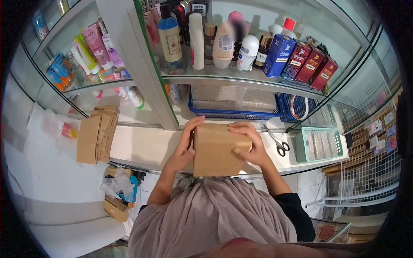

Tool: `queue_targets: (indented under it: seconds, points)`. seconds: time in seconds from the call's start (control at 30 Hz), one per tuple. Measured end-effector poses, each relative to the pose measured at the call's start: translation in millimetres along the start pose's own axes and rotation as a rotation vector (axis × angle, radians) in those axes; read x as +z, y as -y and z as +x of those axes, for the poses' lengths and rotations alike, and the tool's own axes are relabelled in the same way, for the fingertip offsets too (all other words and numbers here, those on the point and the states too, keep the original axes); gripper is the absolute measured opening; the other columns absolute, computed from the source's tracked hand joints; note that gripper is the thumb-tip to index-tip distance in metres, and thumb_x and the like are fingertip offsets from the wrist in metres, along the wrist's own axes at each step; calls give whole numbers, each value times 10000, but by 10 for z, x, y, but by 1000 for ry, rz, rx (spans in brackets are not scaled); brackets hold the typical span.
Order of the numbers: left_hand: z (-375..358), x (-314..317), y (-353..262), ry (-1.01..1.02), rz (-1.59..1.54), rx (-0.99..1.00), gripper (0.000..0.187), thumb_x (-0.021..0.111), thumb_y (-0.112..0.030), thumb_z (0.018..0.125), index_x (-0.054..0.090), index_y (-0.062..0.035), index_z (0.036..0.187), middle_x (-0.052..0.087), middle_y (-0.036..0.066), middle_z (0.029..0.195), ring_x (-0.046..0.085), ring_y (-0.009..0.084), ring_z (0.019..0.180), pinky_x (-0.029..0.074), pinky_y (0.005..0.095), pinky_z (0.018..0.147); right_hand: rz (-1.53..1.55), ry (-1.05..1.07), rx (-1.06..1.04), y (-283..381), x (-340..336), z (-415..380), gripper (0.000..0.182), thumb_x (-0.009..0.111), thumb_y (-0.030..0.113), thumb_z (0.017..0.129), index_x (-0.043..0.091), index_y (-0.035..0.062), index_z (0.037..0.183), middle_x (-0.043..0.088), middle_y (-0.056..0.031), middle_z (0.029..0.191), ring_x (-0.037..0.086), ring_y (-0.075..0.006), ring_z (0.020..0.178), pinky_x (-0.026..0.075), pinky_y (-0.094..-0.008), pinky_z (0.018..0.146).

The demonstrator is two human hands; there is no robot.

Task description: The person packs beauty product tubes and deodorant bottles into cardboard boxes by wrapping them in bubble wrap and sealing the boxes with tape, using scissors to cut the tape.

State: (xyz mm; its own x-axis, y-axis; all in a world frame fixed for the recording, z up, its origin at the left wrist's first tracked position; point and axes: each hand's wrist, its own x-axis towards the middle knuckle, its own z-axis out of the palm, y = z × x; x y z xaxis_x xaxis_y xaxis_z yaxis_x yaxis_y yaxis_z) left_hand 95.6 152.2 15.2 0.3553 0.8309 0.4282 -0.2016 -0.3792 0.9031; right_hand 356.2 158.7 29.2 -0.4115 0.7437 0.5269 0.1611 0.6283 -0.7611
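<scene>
A brown cardboard box (217,150) is held between my two hands in front of my body, over the front edge of the white counter (137,144). My left hand (186,146) grips its left side, with the fingers reaching up along the far corner. On the other side, my right hand (251,144) has its fingers over the far right corner and its thumb against the near face. Black-handled scissors (277,139) lie on the counter just right of my right hand. What is inside the box cannot be seen.
Flattened cardboard pieces (92,135) are stacked at left. A mint green basket (322,146) of bubble-wrapped items stands at right. Behind the box is a blue tray (234,115) with bubble wrap. Glass shelves (266,84) above carry bottles and small boxes.
</scene>
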Motion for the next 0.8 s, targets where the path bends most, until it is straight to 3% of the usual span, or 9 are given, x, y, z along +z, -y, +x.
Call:
queue_targets:
  seconds: [0.17,0.37,0.4,0.43,0.53,0.57,0.67,0.7,0.8]
  points:
    - [-22,-231,-92,211,325,136,1048,836,-432,686,249,-105,1490,127,167,1583,169,376,1455,208,506,1147,498,-148,643,-155,-77,-97,497,595,427,923,593,30,1222,649,-87,1132,612,-194,1053,464,-315,911]
    - [-22,-80,-70,356,860,118,987,839,-319,628,332,-156,1459,108,163,1608,116,395,1473,177,531,1148,961,-84,1087,-160,101,-138,555,565,469,953,582,3,1253,647,-106,1173,623,-158,1049,493,-283,899]
    - [11,-39,-77,388,913,105,959,832,-303,623,358,-158,1443,122,160,1606,117,397,1472,173,528,1150,978,-67,1125,-154,143,-149,556,556,469,958,580,-2,1252,647,-106,1173,624,-159,1047,495,-282,899]
    - [44,-2,-136,402,894,83,826,808,-276,647,428,-142,1369,282,149,1551,209,369,1452,173,517,1149,952,-64,1125,-158,148,-156,562,530,478,968,581,-6,1249,644,-110,1179,619,-160,1059,485,-282,913]
    - [51,-44,-34,394,696,119,835,822,-273,622,433,-138,1348,442,115,1428,359,321,1377,198,502,1135,875,-59,1123,-185,130,-133,591,450,506,997,584,-16,1240,633,-120,1199,601,-164,1095,457,-282,953]
    - [35,-48,-2,353,668,104,852,832,-278,609,430,-134,1346,471,105,1386,390,308,1348,197,497,1131,738,-27,1124,-382,135,-217,658,358,558,1010,592,-27,1197,630,-122,1172,584,-179,1083,422,-298,973]
    - [1,-59,125,261,634,77,906,860,-306,571,421,-119,1340,531,84,1297,457,280,1283,181,482,1125,500,-1,1009,-528,138,-285,710,283,590,1015,615,-30,1107,628,-115,1117,566,-195,1042,404,-318,965]
    - [-12,-70,201,255,655,73,927,869,-327,558,416,-112,1338,533,85,1292,460,278,1277,167,480,1126,380,1,953,-500,150,-260,763,222,611,1012,629,-33,991,635,-139,960,564,-222,940,411,-332,933]
    - [-58,-102,353,249,661,9,943,871,-394,553,429,-87,1328,541,100,1276,463,277,1268,130,476,1128,64,152,931,-782,71,-334,776,197,592,1015,649,-31,916,651,-222,873,618,-301,916,436,-379,900]
